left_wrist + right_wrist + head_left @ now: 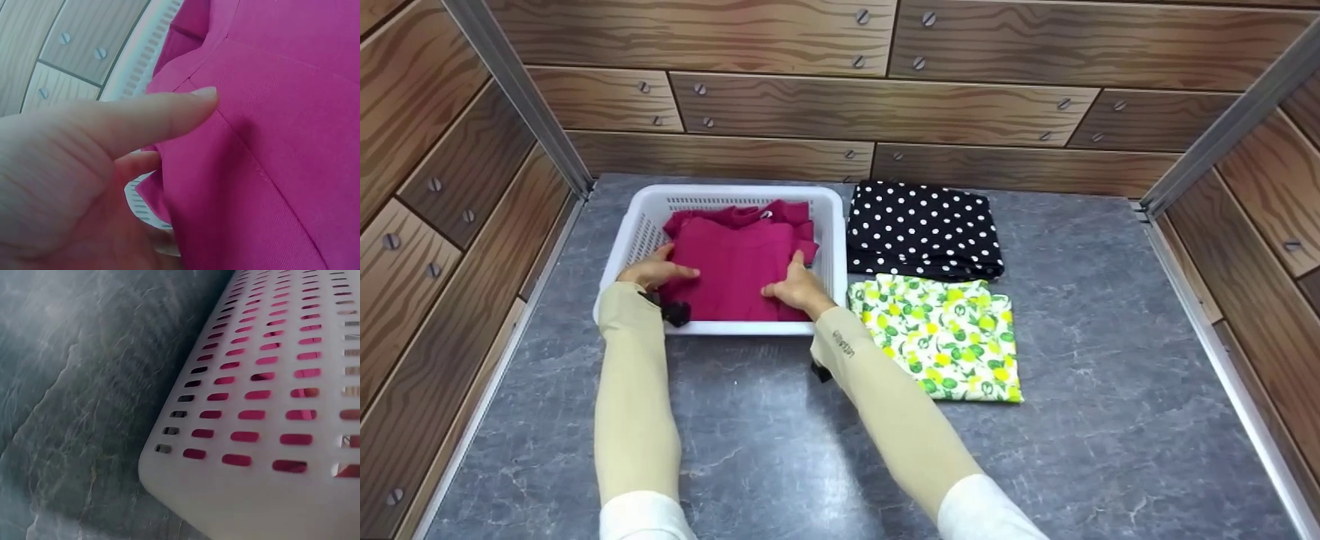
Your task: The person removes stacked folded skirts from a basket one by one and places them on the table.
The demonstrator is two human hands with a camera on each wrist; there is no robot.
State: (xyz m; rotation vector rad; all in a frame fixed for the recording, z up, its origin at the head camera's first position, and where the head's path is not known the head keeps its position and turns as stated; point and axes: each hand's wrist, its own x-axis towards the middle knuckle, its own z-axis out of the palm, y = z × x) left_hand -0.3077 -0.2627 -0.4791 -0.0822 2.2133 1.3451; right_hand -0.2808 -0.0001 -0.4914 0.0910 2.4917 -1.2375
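A folded magenta garment (731,262) lies in a white plastic basket (742,328), over more crumpled magenta cloth (793,213). At its left edge, my left hand (654,271) grips the garment. The left wrist view has that thumb (169,115) on top of the cloth, with fingers bent at and below the edge. My right hand (799,290) holds the opposite side, thumb over the fabric; its farther fingers are hidden. Only the slotted basket wall (259,433) shows in the right wrist view, with magenta behind the slots.
Right of the basket lies a folded black cloth with white dots (922,229). In front of that, a folded lemon-print cloth (945,337) sits partly behind my right forearm. Wood-patterned panels (780,105) enclose the grey marbled surface (1110,375) at the back and sides.
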